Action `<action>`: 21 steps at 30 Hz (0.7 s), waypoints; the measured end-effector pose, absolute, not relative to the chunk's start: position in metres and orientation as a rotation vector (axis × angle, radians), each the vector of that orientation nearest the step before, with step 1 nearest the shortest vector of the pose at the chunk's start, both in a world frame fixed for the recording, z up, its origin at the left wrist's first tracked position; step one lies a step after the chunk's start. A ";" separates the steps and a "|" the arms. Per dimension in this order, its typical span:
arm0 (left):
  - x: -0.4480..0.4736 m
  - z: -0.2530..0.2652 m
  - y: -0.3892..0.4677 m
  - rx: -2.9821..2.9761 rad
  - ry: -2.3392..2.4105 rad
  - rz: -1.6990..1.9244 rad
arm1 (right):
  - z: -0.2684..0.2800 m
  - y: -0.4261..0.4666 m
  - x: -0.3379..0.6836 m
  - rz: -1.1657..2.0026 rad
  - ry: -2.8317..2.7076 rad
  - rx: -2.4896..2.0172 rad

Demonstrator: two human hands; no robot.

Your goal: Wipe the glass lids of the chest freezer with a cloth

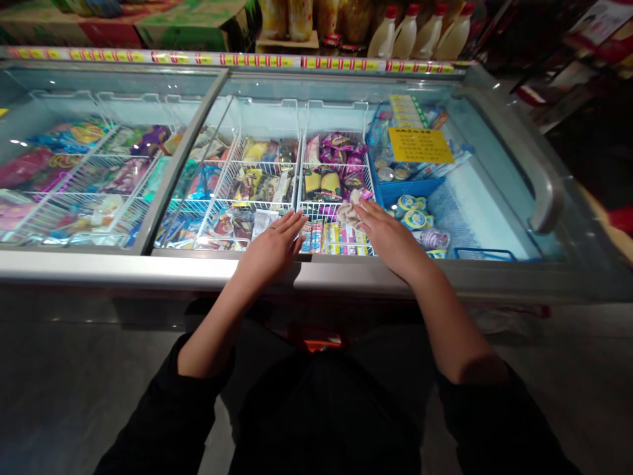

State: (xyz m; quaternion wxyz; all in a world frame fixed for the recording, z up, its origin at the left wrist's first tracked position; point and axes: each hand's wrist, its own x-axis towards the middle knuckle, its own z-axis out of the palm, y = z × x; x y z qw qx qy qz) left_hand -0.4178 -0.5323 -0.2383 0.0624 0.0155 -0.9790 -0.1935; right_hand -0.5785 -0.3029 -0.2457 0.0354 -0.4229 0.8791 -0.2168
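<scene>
My right hand (388,237) presses a crumpled, pale cloth (350,210) against the glass lid (237,92) of a chest freezer. The cloth shows at the tips and left side of the fingers; the part under the palm is hidden. My left hand (271,247) lies palm down near the front edge of the same lid, fingers stretched out, with nothing in it. Beneath the glass, white wire baskets (299,148) hold packaged frozen treats, among them purple packets (341,148). A blue basket (413,188) with round tubs (414,219) near it is at the right.
A metal front rail (99,265) runs below my hands. At the right end a thick curved handle (546,198) stands out. A yellow sign (420,145) is on the glass. Behind the price strip (277,61) are red-capped bottles (405,33), jars and cartons (192,30).
</scene>
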 end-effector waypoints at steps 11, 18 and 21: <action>-0.417 -0.243 -0.537 0.003 -2.914 -0.638 | -0.241 -0.303 -0.583 -0.666 2.521 -1.432; -0.419 -0.243 -0.537 -0.001 -2.929 -0.620 | -0.244 -0.341 -0.619 -0.654 2.648 -1.353; -0.420 -0.242 -0.538 -0.001 -2.935 -0.592 | -0.243 -0.353 -0.605 -0.653 2.561 -1.442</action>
